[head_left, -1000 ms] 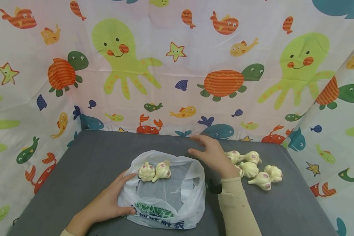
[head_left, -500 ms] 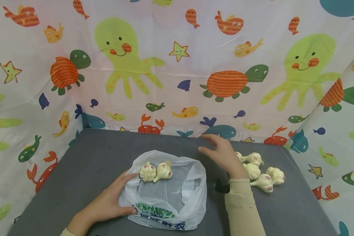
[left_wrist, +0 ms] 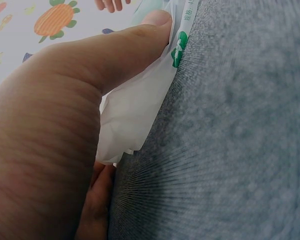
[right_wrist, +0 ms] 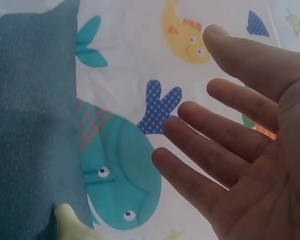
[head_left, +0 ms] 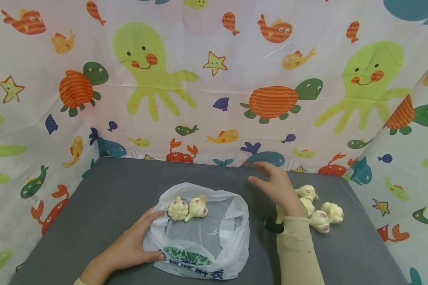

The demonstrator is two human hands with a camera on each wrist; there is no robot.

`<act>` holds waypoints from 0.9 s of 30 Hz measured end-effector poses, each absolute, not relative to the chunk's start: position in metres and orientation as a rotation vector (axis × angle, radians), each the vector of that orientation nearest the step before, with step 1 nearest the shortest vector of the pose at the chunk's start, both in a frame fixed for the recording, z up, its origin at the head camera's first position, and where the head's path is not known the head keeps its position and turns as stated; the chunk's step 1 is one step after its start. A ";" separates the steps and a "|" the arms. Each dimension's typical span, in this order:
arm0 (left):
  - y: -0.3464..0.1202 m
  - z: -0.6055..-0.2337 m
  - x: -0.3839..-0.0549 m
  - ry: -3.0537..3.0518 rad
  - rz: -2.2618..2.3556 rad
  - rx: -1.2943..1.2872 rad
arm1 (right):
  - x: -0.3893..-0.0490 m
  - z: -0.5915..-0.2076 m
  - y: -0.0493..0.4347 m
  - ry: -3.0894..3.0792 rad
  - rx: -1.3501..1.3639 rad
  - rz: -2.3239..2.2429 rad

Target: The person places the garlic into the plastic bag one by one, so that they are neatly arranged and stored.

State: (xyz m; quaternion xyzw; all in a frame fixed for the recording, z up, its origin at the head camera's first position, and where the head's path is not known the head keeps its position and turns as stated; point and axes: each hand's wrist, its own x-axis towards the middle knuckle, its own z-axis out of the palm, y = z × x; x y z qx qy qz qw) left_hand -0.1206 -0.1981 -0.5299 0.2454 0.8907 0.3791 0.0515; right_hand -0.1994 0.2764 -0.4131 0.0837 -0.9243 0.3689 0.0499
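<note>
A white plastic bag (head_left: 235,245) with green leaf print and dark lettering lies with its mouth spread wide. Two garlic bulbs (head_left: 197,207) sit side by side in its far left part. Along the bag's left side rests my left hand (head_left: 132,241), thumb at the front and fingers spread along the rim; the left wrist view has the straight thumb (left_wrist: 125,55) against the film. To the right, my right hand (head_left: 278,190) hovers with nothing in it, its fingers (right_wrist: 215,155) spread and loosely bent. Several garlic bulbs (head_left: 320,221) lie right by it, some partly hidden behind hand and wrist.
The grey tabletop (head_left: 110,190) ends at a white curtain (head_left: 207,31) printed with sea animals, which rises behind and on both sides. A dark object (head_left: 272,225) sits at the right wrist. One pale garlic stem (right_wrist: 72,224) enters the right wrist view at the bottom.
My right hand has moved away from the bag, rightward toward the garlic pile, and now covers part of it. The left hand, the bag and its two bulbs stay put.
</note>
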 end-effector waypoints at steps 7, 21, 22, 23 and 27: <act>-0.201 -0.533 -0.121 2.695 1.161 0.752 | -0.198 -0.415 0.285 -2.796 0.238 1.145; -0.199 -0.531 -0.122 2.686 1.169 0.745 | -0.196 -0.417 0.306 -2.849 0.133 1.147; -0.199 -0.531 -0.122 2.685 1.173 0.741 | -0.196 -0.417 0.306 -2.852 0.126 1.143; -0.199 -0.531 -0.122 2.684 1.173 0.738 | -0.196 -0.416 0.306 -2.855 0.118 1.139; -0.199 -0.531 -0.122 2.684 1.173 0.734 | -0.195 -0.417 0.309 -2.876 0.093 1.124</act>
